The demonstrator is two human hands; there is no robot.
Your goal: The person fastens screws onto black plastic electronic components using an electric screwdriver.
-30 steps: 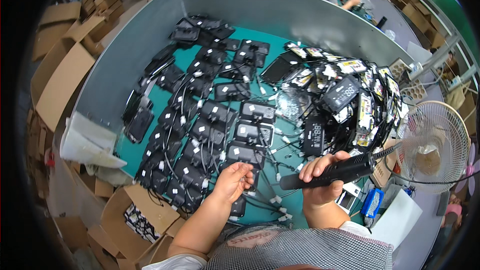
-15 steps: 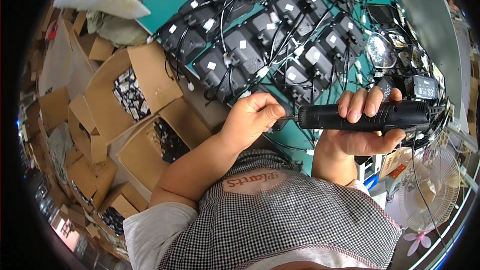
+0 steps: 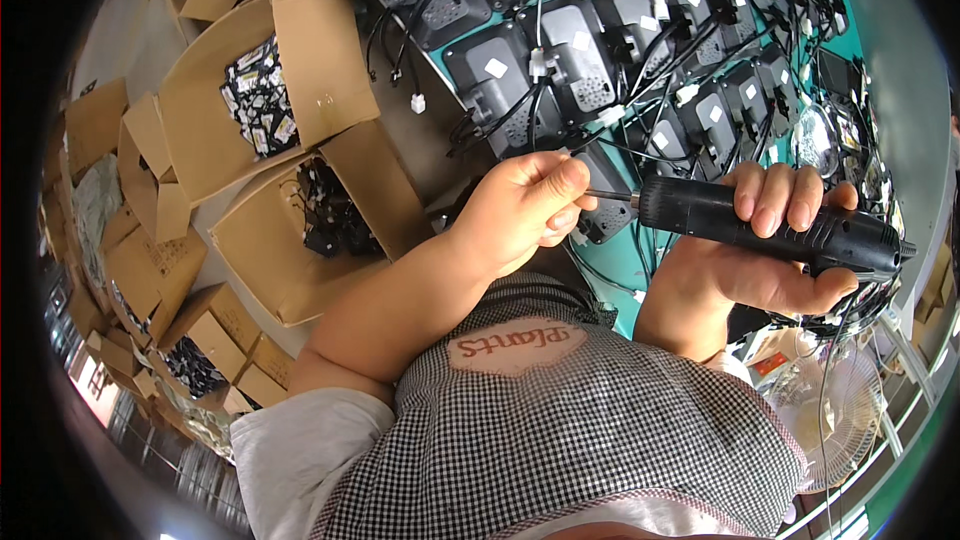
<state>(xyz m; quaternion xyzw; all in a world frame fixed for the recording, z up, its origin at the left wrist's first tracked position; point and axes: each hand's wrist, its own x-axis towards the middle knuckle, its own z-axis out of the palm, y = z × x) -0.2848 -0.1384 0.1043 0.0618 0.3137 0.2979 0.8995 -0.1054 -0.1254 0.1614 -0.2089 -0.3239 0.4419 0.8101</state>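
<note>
My right hand is wrapped around the black body of an electric screwdriver, held level above the near edge of the bench. Its thin metal bit points left into the closed thumb and fingers of my left hand. Those fingers cover the bit's tip, so whether a screw sits there cannot be seen. Just beyond my hands lie rows of black plastic housings, with white labels, black cables and white connectors. One housing lies partly behind the bit and left hand.
The green bench top carries the housings. Small display units and clear covers crowd its right side. To the left, an open cardboard box holds small labelled parts; a nearer box holds dark pieces. A fan stands at lower right.
The view has shifted, so bench and boxes sit differently in it. The screwdriver now tilts slightly, its rear end lower in the picture. Both hands keep their grip at the bit and body.
</note>
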